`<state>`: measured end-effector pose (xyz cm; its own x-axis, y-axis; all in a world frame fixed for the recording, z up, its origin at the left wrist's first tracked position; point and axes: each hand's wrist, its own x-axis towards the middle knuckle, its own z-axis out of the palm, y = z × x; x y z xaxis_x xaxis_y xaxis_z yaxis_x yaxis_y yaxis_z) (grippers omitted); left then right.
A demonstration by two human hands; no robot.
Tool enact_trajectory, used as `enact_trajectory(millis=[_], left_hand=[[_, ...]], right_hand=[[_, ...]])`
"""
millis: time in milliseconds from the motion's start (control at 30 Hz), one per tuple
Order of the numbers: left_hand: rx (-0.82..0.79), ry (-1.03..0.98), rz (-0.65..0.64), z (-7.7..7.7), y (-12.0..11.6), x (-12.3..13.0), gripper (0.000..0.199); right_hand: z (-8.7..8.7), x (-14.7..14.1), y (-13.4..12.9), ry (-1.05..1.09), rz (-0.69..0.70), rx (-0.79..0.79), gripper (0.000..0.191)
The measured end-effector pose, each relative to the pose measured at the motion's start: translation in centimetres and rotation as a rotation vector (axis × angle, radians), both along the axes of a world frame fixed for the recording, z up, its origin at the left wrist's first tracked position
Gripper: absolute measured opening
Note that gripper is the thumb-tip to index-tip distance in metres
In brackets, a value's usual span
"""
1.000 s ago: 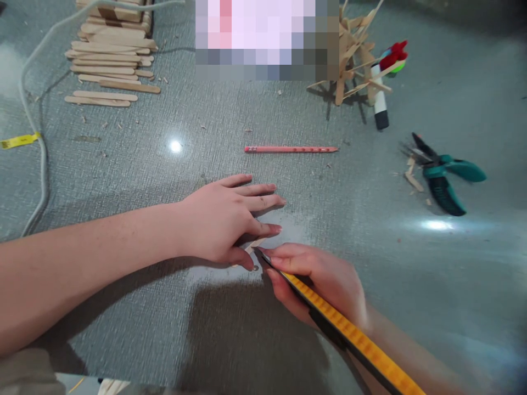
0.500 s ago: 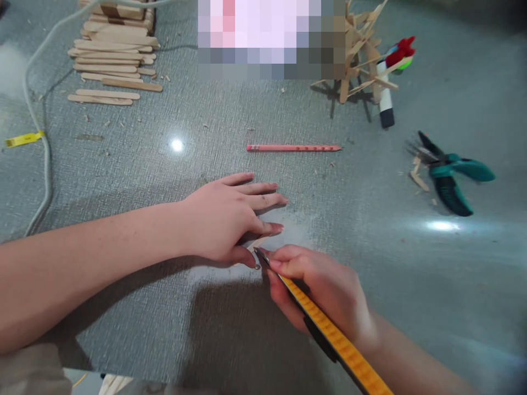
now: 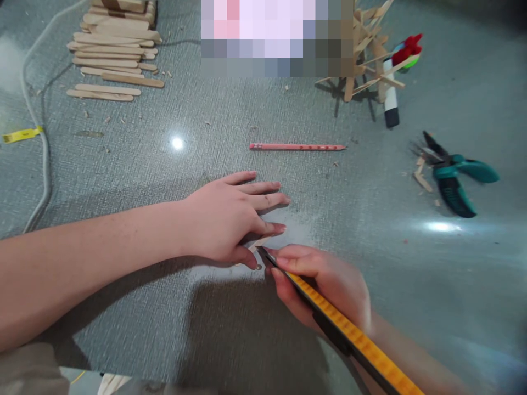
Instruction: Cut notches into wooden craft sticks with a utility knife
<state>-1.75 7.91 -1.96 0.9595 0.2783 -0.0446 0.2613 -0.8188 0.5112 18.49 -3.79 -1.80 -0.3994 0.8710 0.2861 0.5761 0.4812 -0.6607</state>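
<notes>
My left hand (image 3: 226, 216) lies flat on the table with its fingers spread. Between its thumb and index finger shows a thin pale piece of wood (image 3: 262, 240), partly hidden under the palm. My right hand (image 3: 333, 280) is closed around a yellow and black utility knife (image 3: 354, 334). The blade's tip points up and left, close to the piece of wood near my left thumb; whether it touches the wood I cannot tell.
A pink pencil (image 3: 298, 147) lies beyond my left hand. Wooden craft sticks (image 3: 109, 54) are piled at the back left, near a grey cable (image 3: 46, 164). At right are teal-handled pliers (image 3: 455, 184), a white marker (image 3: 390, 93) and a stick structure (image 3: 370, 52).
My right hand and the knife have drawn slightly to the right, the blade tip shifting a little away from my left thumb. My left hand stays flat; the whole view has shifted slightly.
</notes>
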Motion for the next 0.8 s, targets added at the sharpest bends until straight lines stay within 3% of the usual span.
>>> enact_trajectory(millis=[267,500,800], left_hand=[[0.016,0.031,-0.001,0.04,0.0,0.08,0.059],[0.01,0.032,0.01,0.08,-0.13,0.22,0.059],[0.022,0.013,0.013,-0.04,-0.04,0.1,0.057]], right_hand=[[-0.18,-0.26,-0.07,0.029,-0.025,0.06,0.026],[0.18,-0.59,-0.5,-0.04,0.022,-0.095,0.019],[0.17,-0.56,-0.66,0.03,0.019,-0.117,0.023]])
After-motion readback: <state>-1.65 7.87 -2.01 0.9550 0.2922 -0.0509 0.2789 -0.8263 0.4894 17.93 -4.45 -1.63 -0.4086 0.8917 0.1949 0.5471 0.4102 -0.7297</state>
